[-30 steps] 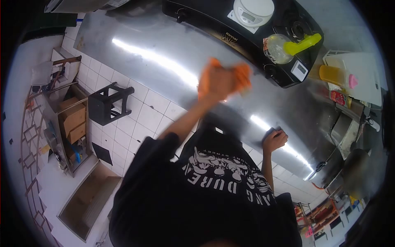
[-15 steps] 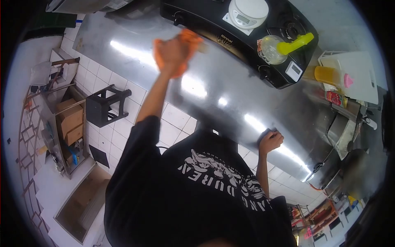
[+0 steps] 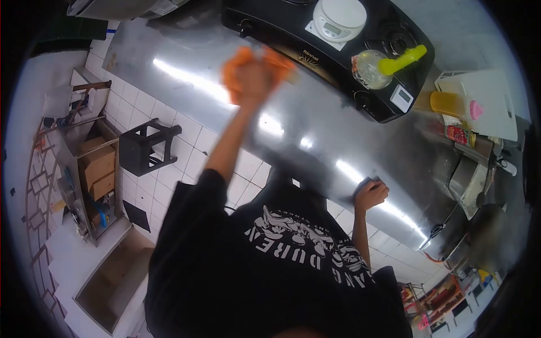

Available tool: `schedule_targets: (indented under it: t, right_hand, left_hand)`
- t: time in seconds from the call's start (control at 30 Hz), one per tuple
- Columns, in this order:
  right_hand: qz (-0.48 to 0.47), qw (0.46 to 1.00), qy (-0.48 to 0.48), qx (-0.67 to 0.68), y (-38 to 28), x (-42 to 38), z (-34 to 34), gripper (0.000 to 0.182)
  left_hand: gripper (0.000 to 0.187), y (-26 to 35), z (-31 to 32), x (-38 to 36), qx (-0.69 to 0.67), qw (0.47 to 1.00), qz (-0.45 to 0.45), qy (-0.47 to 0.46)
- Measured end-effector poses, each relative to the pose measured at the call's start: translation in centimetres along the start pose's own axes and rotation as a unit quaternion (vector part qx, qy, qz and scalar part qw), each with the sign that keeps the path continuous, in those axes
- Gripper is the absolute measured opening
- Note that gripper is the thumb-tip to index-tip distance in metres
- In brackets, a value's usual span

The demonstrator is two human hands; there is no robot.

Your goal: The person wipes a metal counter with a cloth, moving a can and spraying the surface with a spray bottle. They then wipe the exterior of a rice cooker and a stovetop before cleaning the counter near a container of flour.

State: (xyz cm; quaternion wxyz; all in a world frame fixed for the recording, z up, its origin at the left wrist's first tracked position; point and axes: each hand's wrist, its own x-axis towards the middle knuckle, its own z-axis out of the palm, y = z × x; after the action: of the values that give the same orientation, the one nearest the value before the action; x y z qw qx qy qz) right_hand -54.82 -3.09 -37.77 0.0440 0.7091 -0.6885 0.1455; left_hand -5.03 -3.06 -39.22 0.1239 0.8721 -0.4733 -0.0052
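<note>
My left hand (image 3: 252, 81) is pressed onto an orange cloth (image 3: 234, 79) on the stainless steel counter (image 3: 321, 121). Motion blurs both, and the cloth spreads out around my fingers, just in front of the black gas stove (image 3: 270, 39). Over by the counter's near edge on the right, my right hand (image 3: 372, 194) rests with its fingers curled in. Something dark shows along those fingers, and I cannot tell whether it is an object or a shadow.
On the stove stand a white kitchen scale (image 3: 338, 22), a clear container with a yellow-green top (image 3: 372, 69) and a small digital timer (image 3: 402, 98). A bottle of amber liquid (image 3: 448, 104) and a white cutting board (image 3: 484, 104) are at the right. A black stool (image 3: 147, 147) stands on the tiled floor.
My left hand and the orange cloth have slid to the right along the counter in front of the stove. My right hand has stayed at the counter's edge.
</note>
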Motion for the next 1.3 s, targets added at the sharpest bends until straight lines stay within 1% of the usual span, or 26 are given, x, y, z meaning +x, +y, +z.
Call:
schedule_targets:
  t: [0.07, 0.1, 0.17, 0.27, 0.33, 0.37, 0.43, 0.47, 0.5, 0.53, 0.57, 0.6, 0.63, 0.7, 0.77, 0.8, 0.93, 0.97, 1.0, 1.03, 1.07, 1.1, 1.13, 1.2, 1.27, 1.3]
  right_hand:
    - [0.006, 1.000, -0.008, 0.005, 0.3, 0.0, -0.1, 0.014]
    - [0.005, 1.000, -0.016, 0.011, 0.2, 0.0, -0.1, 0.013]
    - [0.010, 1.000, -0.011, 0.009, -0.2, 0.0, -0.3, 0.013]
    - [0.003, 1.000, -0.009, -0.002, -0.2, 0.0, -0.6, 0.013]
    - [-0.008, 1.000, -0.010, 0.002, -0.2, 0.2, -0.4, 0.013]
    - [-0.012, 1.000, -0.004, 0.004, -0.1, 0.2, -0.3, 0.013]
    - [-0.021, 1.000, 0.002, 0.010, -0.2, 0.4, 0.2, 0.014]
    - [-0.022, 1.000, 0.009, 0.005, -0.1, 0.3, 0.2, 0.014]
    - [-0.021, 1.000, 0.014, 0.000, 0.1, 0.0, 0.2, 0.013]
    - [-0.018, 1.000, 0.012, 0.001, 0.0, 0.0, 0.3, 0.013]
    - [-0.012, 1.000, -0.001, 0.005, 0.1, 0.0, 0.2, 0.014]
    - [-0.005, 1.000, -0.014, 0.007, 0.1, -0.1, -0.1, 0.014]
    - [0.000, 1.000, -0.015, 0.006, 0.1, -0.1, -0.2, 0.014]
    - [0.000, 1.000, -0.003, 0.014, -0.1, 0.0, -0.1, 0.015]
    - [0.000, 1.000, -0.002, 0.007, -0.2, 0.0, -0.2, 0.015]
    - [-0.001, 1.000, -0.001, 0.000, -0.4, 0.0, -0.2, 0.015]
    - [0.002, 1.000, 0.004, -0.022, -0.9, 0.3, -0.4, 0.014]
    - [-0.004, 1.000, 0.009, -0.029, -0.6, 0.2, -0.1, 0.014]
    - [-0.012, 0.999, 0.013, -0.035, -0.2, 0.2, 0.0, 0.013]
    - [-0.017, 0.999, 0.023, -0.031, 0.3, 0.3, -0.1, 0.013]
    - [0.015, 0.996, -0.023, 0.083, 1.5, 0.2, -0.3, 0.013]
    - [0.046, 0.977, -0.073, 0.194, 2.4, 0.1, -0.8, 0.013]
    - [0.043, 0.978, -0.068, 0.194, 2.6, -0.1, -2.0, 0.013]
    - [0.166, 0.968, -0.010, 0.189, 3.2, -0.8, -4.9, 0.013]
    - [0.170, 0.953, -0.065, 0.242, 2.8, -0.9, -7.1, 0.020]
    - [0.170, 0.944, -0.110, 0.262, 1.9, -1.0, -8.7, 0.023]
  left_hand:
    - [0.019, -6.3, -3.0, 3.1, 0.002, 0.983, -0.178, 0.035]
    - [0.032, -5.7, -5.3, 3.6, 0.054, 0.985, -0.155, 0.045]
    - [0.026, -3.4, -1.4, 2.7, 0.048, 0.983, -0.141, 0.108]
    - [0.008, 7.9, 5.8, -3.6, 0.000, 0.998, -0.026, 0.063]
    - [0.009, 16.4, 1.2, -8.2, -0.095, 0.993, 0.064, -0.008]
    - [0.011, 17.6, 1.5, -9.9, -0.196, 0.976, 0.086, 0.034]
    - [0.015, 14.0, 1.5, -9.8, -0.184, 0.974, 0.131, -0.009]
    - [0.015, 10.2, 3.4, -9.0, -0.113, 0.984, 0.133, 0.027]
    - [0.013, 3.2, 7.2, -8.3, -0.030, 0.996, 0.085, 0.021]
    - [0.014, -2.1, 5.6, -5.7, 0.039, 0.999, 0.018, 0.018]
    - [0.021, -5.3, -1.1, -3.7, -0.158, 0.985, -0.073, 0.018]
    - [0.031, -10.7, -2.1, -1.8, -0.031, 0.992, -0.126, 0.001]
    - [0.039, -15.8, -2.5, -1.2, 0.093, 0.985, -0.038, 0.139]
    - [0.046, -17.9, -4.0, 1.5, 0.085, 0.966, -0.208, 0.126]
    - [0.046, -15.1, -2.6, 1.8, 0.068, 0.968, -0.153, 0.188]
    - [0.043, -12.3, -2.2, 1.6, 0.068, 0.977, -0.120, 0.165]
    - [0.014, 8.2, 1.1, -2.6, -0.006, 1.000, -0.028, 0.009]
    - [0.012, 12.6, 0.3, -4.9, -0.146, 0.985, 0.074, 0.058]
    - [0.014, 16.7, 2.1, -7.2, -0.168, 0.976, 0.138, 0.002]
    - [0.016, 20.4, 3.6, -10.3, -0.113, 0.968, 0.211, 0.079]
    - [0.013, 23.8, 3.5, -13.1, -0.148, 0.965, 0.199, -0.085]
    - [0.014, 25.2, 3.5, -15.7, -0.216, 0.950, 0.226, -0.020]
    - [0.016, 26.5, 3.6, -18.3, -0.275, 0.925, 0.257, 0.044]
    - [0.018, 27.3, 2.0, -20.1, -0.318, 0.912, 0.258, 0.012]
    - [0.022, 26.6, 0.6, -20.1, -0.486, 0.845, 0.201, -0.098]
    - [0.022, 26.3, -0.6, -19.5, -0.484, 0.845, 0.202, -0.099]
